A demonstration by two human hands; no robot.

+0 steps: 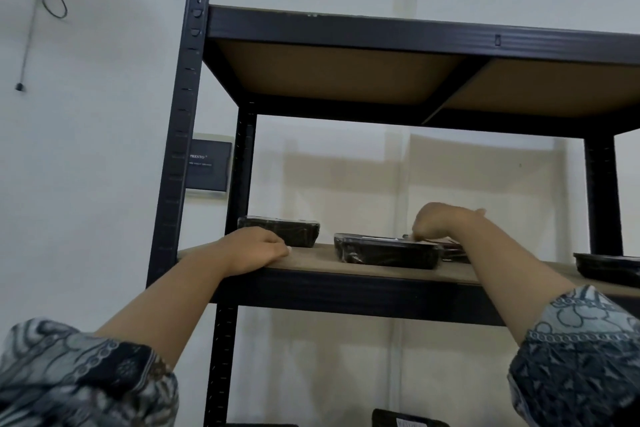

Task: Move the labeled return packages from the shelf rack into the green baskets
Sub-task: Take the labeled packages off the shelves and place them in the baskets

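A black metal shelf rack with wooden boards stands against a white wall. On its high board lie black wrapped packages: one at the left, one in the middle, another behind it and one at the right edge. My left hand rests flat on the board's front edge, just in front of the left package, holding nothing. My right hand reaches over the middle package, fingers curled down onto its far top edge. No green basket is in view.
The upper board hangs low above the packages. A dark wall box sits behind the left post. Another labeled package shows on a lower level at the bottom edge. A cord dangles on the wall at top left.
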